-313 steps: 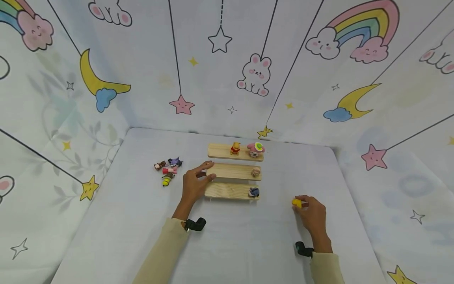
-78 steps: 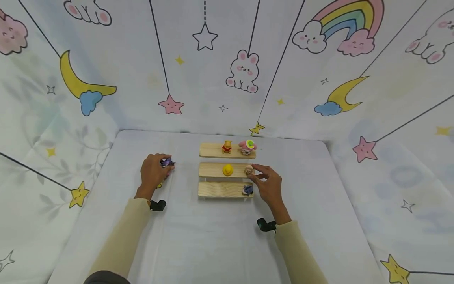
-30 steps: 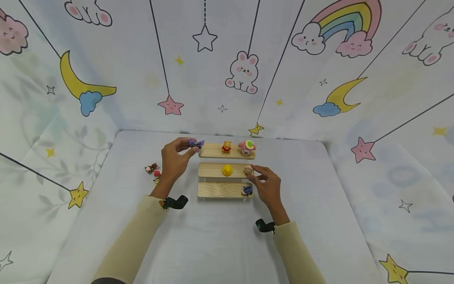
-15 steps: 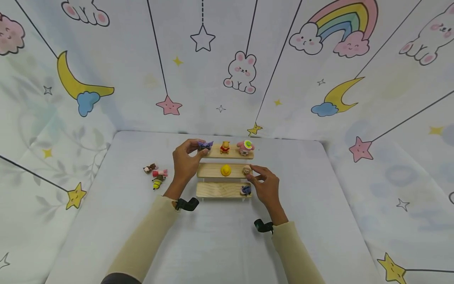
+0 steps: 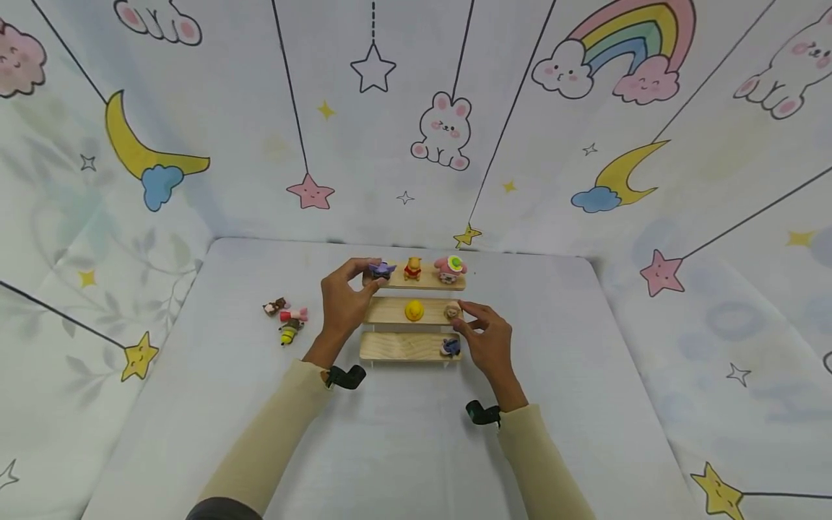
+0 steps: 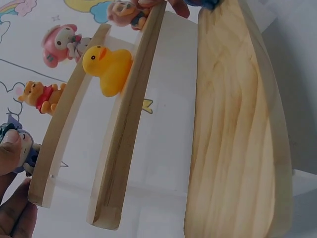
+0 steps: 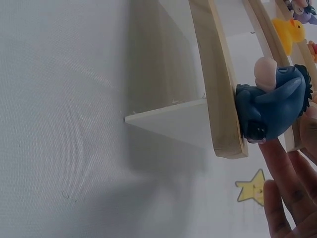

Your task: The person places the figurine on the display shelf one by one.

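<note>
My left hand point(image 5: 344, 296) pinches a purple-eared figurine point(image 5: 382, 270) at the left end of the top board of a three-tier wooden display shelf point(image 5: 396, 348). In the left wrist view the thumb covers part of this figurine point(image 6: 26, 151), which sits right at the board's end. My right hand point(image 5: 489, 339) grips the right end of the middle board, fingertips close beside a brown-maned figurine point(image 5: 452, 311). A yellow rubber duck point(image 5: 414, 311) sits mid-board there. Pooh bear point(image 5: 412, 269) and a pink-hooded figurine point(image 5: 451, 269) stand on the top board; a blue donkey figurine point(image 5: 450, 347) is on the lowest.
Left of the shelf, on the white-covered table point(image 5: 416, 433), lie a brown figurine point(image 5: 275, 307), a pink-and-red one point(image 5: 295, 315) and a yellow-and-dark striped one point(image 5: 289, 331). A printed cloth backdrop point(image 5: 370, 144) rises behind and at both sides.
My left hand has carried the purple-eared figurine from the table pile to the top board. Earlier my right hand held the duck, which now sits on the middle board; that hand has moved to the shelf.
</note>
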Demonstrator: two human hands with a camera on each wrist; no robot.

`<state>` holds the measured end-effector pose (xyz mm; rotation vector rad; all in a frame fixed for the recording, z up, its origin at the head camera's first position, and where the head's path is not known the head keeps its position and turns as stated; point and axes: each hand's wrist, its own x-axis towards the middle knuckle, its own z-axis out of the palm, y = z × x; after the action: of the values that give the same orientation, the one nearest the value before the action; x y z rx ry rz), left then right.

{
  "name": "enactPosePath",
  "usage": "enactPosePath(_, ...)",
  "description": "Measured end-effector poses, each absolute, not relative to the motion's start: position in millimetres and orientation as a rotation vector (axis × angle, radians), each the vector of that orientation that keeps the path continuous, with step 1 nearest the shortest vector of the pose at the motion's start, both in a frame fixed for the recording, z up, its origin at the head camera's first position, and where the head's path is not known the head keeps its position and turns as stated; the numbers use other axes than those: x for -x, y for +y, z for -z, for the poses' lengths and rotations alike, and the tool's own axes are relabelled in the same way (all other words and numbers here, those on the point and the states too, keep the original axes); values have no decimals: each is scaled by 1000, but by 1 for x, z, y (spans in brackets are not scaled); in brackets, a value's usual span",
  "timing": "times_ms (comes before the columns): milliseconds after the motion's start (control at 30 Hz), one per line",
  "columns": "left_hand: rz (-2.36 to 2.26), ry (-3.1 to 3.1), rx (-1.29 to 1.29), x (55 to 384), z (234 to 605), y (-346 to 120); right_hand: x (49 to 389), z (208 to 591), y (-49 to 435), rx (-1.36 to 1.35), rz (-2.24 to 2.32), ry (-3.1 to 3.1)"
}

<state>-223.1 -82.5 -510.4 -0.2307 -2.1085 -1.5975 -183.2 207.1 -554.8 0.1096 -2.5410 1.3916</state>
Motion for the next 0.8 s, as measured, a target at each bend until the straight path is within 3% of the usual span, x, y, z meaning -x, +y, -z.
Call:
enactPosePath(467,1534,-2148,256,222,512,-89,183,552,208,-136,-1444,-2495)
enactPosePath(800,1453,-2225,138,210,522,-127,182,553,206,-148,-1459,-2491)
